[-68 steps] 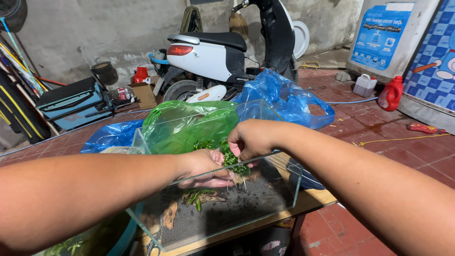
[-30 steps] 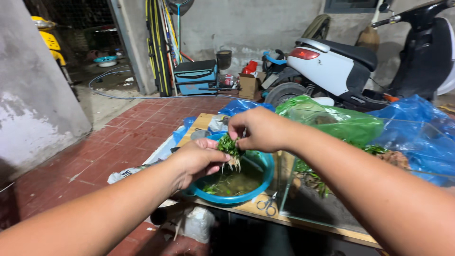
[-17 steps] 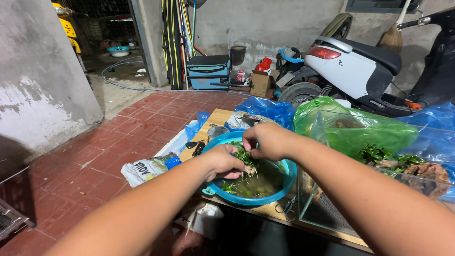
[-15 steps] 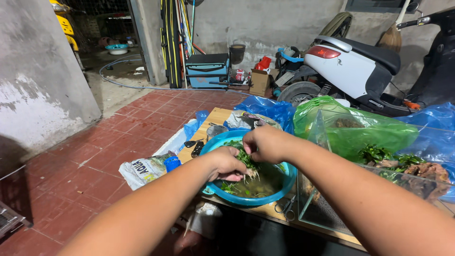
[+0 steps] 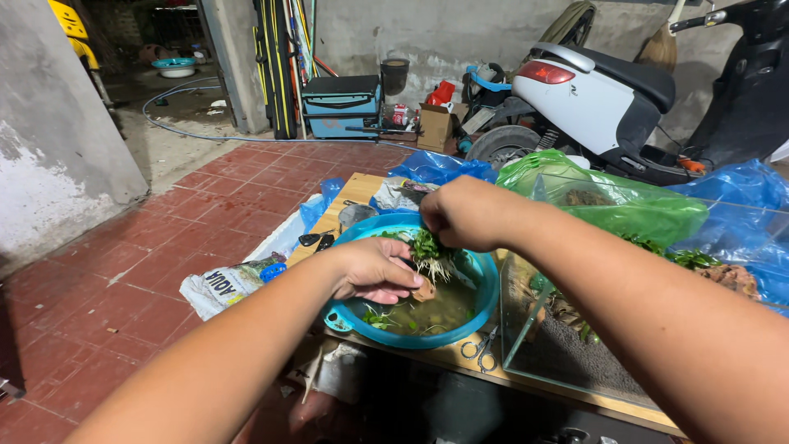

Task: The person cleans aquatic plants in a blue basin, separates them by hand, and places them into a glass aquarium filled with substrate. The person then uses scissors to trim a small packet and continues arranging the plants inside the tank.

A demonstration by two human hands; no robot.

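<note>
From the head camera, both forearms reach in from the bottom edge toward a round blue basin [image 5: 485,308] that sits near the middle on a wooden table [image 5: 362,187]. The right hand [image 5: 464,214] hangs over the basin with its fingers pinched shut on a small green plant [image 5: 427,251], whose pale roots dangle down. The left hand [image 5: 374,270], at about 8 o'clock from the plant, is curled half closed with its fingertips at those roots; whether it truly grips them I cannot tell. The basin holds murky water with bits of greenery.

At 5 o'clock from the basin a pair of scissors [image 5: 478,349] lies on the table edge. At 3 o'clock stands a glass tank [image 5: 567,345] with dark gravel on its floor and plants inside. A green plastic bag [image 5: 625,205] lies over the tank, and blue plastic sheeting [image 5: 740,197] spreads behind it, toward 2 o'clock.

The floor [image 5: 164,271] is red brick tile. On it, at 9 o'clock from the basin, lies a printed bag [image 5: 226,284]. At 12 o'clock, well apart, a blue box [image 5: 341,105] stands by a grey concrete wall [image 5: 444,29], with a cardboard box [image 5: 436,125] near it. A white scooter [image 5: 608,99] is parked at 1 o'clock. A rough plastered wall [image 5: 57,148] rises at 10 o'clock.
</note>
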